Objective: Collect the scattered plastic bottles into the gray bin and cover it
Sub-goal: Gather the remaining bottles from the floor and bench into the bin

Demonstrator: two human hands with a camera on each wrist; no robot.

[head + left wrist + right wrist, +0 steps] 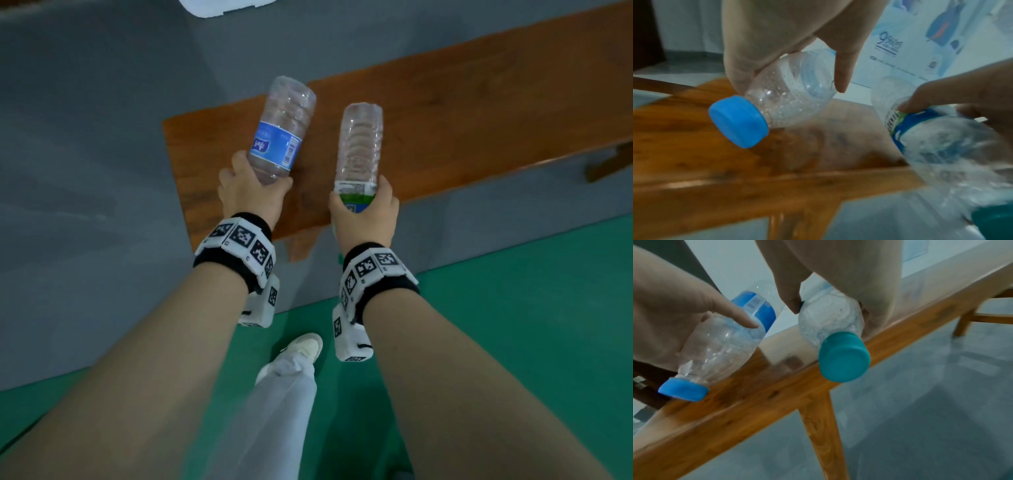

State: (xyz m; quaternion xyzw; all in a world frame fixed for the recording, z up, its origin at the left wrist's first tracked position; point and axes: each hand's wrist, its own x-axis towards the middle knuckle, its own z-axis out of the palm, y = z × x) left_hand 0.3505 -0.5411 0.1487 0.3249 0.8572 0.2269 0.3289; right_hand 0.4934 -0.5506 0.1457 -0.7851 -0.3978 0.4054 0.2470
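My left hand (251, 192) grips a clear plastic bottle with a blue label (282, 132) near its neck, base pointing away from me; its blue cap (737, 121) faces the left wrist camera. In my right hand (364, 209) is a second clear bottle (359, 147) with a green and white label, held at the label end; its teal cap (843, 356) points back toward my wrist. Both bottles hover just above the near end of a wooden bench (445, 113). The gray bin is not in view.
The bench runs off to the right on angled wooden legs (822, 431). Gray floor (85, 154) lies left of it and green floor (513, 325) under me. My shoe (303, 347) stands near the bench end. A white object (222, 7) sits at the top edge.
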